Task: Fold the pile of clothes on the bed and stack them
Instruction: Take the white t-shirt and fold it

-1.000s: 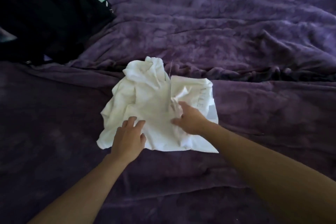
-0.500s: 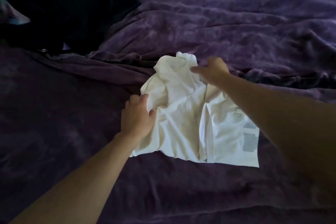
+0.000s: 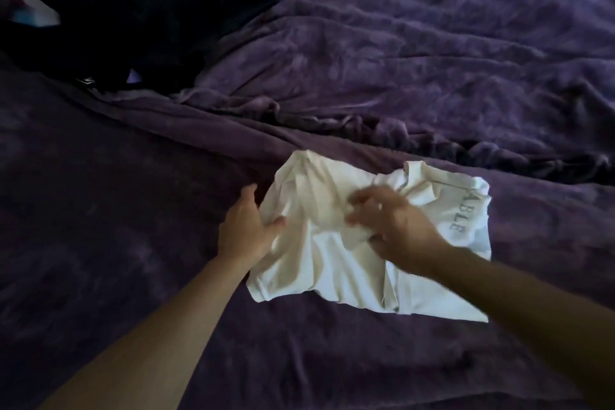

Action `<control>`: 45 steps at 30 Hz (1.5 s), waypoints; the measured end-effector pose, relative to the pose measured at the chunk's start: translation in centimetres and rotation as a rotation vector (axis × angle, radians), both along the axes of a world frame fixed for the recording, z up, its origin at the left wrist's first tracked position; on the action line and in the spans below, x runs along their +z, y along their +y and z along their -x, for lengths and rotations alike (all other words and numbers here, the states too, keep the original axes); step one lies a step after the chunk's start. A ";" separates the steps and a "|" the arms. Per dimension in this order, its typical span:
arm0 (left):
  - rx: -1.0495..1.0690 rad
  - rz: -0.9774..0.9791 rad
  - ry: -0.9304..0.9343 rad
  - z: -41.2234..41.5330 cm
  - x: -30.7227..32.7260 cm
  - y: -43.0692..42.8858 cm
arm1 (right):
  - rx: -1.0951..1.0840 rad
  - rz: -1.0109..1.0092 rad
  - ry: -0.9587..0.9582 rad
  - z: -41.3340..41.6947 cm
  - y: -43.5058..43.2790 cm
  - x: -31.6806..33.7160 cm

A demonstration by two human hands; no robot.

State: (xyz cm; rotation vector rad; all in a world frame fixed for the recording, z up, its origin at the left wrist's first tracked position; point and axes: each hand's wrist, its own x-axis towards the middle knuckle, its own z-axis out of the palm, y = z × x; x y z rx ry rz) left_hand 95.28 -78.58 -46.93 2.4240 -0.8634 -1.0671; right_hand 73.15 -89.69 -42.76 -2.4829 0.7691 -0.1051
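While the white T-shirt lies only half folded: it sits on the purple blanket, right under and between both hands, so the step in hand looks like squaring it up before the next fold.
Left hand: the thumb is over the shirt's edge and the cloth puckers beneath it, while the other fingers run along outside that edge. I read that as a pinch on the edge.
Right hand: it hangs over the middle of the shirt, fingers loosely bent and smeared by blur. Honestly can't tell if it's grabbing cloth or just brushing it.
Rumpled bit: it's bunched just beyond the right fingertips. I'd flatten that first, sweeping away from the left thumb, or the fold comes out lumpy.
Lettering: grey "ABLE", on the little-finger side of the right hand. Handy as a guide for lining up edges.
Blanket: it's plush and wrinkly, and thin jersey probably drags on it, so use the left pinch as an anchor.
Dark clothes pile: well beyond the left fingertips, and it looks unfolded.
Count: one white T-shirt, one dark heap (can't count what's in it), one blanket, two hands. No finished stack in view.
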 end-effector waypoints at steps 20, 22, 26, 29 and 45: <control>-0.409 0.382 0.151 23.4 11.0 -9.0 | -1.122 -0.305 0.138 24.7 2.4 0.2; -0.463 0.317 0.199 26.7 9.5 -10.2 | -1.166 -0.346 0.169 27.6 3.5 -0.4; -0.556 0.176 0.192 28.4 5.9 -10.2 | -1.150 -0.354 0.253 30.1 4.4 -1.5; -0.538 0.406 -0.151 26.5 4.7 -8.6 | -0.964 -0.111 0.227 28.2 4.2 -1.7; -0.224 0.304 -0.415 20.9 -1.7 -9.7 | -0.848 -0.289 0.110 18.3 1.6 -8.3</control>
